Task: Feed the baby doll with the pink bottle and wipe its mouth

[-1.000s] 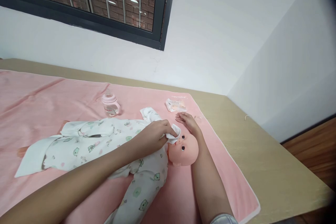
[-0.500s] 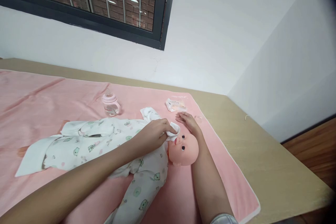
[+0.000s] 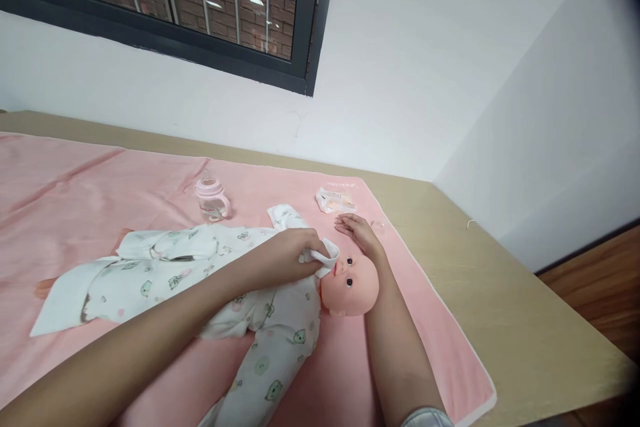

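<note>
A baby doll (image 3: 350, 283) in a white printed romper (image 3: 210, 267) lies on its back on a pink blanket (image 3: 75, 180), head to the right. My left hand (image 3: 287, 255) is closed on a small white cloth (image 3: 324, 255) pressed against the doll's mouth and cheek. Fingers stretched flat, my right hand (image 3: 359, 233) rests against the top of the doll's head, and its forearm runs down to the bottom edge.
A pink baby bottle (image 3: 210, 199) stands behind the doll. A small plastic packet (image 3: 336, 200) lies near the blanket's far right corner. The blanket covers a wooden table (image 3: 500, 293) set against a white wall under a dark-framed window (image 3: 200, 7).
My left hand has drawn the white cloth slightly left and down across the doll's face, from near the eye toward the mouth. The right hand has stayed put.
</note>
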The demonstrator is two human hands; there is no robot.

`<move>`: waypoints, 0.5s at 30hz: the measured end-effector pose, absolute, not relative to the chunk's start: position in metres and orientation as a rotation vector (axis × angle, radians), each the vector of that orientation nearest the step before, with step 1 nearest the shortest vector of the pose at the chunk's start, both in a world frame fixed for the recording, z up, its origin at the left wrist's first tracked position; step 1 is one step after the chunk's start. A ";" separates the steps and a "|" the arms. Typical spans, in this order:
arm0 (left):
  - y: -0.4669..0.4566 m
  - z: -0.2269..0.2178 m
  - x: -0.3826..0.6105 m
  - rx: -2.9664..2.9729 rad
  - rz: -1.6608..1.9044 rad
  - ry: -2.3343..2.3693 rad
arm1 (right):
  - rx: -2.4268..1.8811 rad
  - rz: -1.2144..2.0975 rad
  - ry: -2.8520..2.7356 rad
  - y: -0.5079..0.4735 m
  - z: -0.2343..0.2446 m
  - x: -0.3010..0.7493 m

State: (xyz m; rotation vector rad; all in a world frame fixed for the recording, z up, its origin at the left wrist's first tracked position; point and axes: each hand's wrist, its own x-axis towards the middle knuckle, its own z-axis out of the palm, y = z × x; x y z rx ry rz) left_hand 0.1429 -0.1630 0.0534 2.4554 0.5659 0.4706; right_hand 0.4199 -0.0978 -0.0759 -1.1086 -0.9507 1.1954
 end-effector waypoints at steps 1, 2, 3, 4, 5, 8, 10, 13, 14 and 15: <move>-0.164 0.053 0.144 2.466 0.465 0.552 | -1.104 1.195 -0.950 -0.098 -0.075 0.420; -0.164 0.052 0.145 2.476 0.464 0.541 | -1.101 1.194 -0.948 -0.099 -0.075 0.419; -0.165 0.052 0.146 2.484 0.463 0.534 | -1.101 1.193 -0.947 -0.099 -0.074 0.419; -0.165 0.051 0.147 2.490 0.462 0.530 | -1.104 1.191 -0.946 -0.099 -0.074 0.418; -0.165 0.050 0.148 2.493 0.459 0.529 | -1.110 1.190 -0.947 -0.100 -0.073 0.418; -0.166 0.047 0.150 2.498 0.465 0.539 | -1.117 1.185 -0.951 -0.100 -0.073 0.418; -0.167 0.045 0.152 2.502 0.483 0.546 | -1.114 1.184 -0.952 -0.100 -0.073 0.418; -0.167 0.044 0.153 2.521 0.510 0.543 | -1.112 1.186 -0.950 -0.099 -0.074 0.418; -0.167 0.043 0.153 2.531 0.515 0.538 | -1.112 1.187 -0.949 -0.099 -0.073 0.418; -0.166 0.043 0.153 2.539 0.521 0.534 | -1.113 1.187 -0.949 -0.099 -0.073 0.418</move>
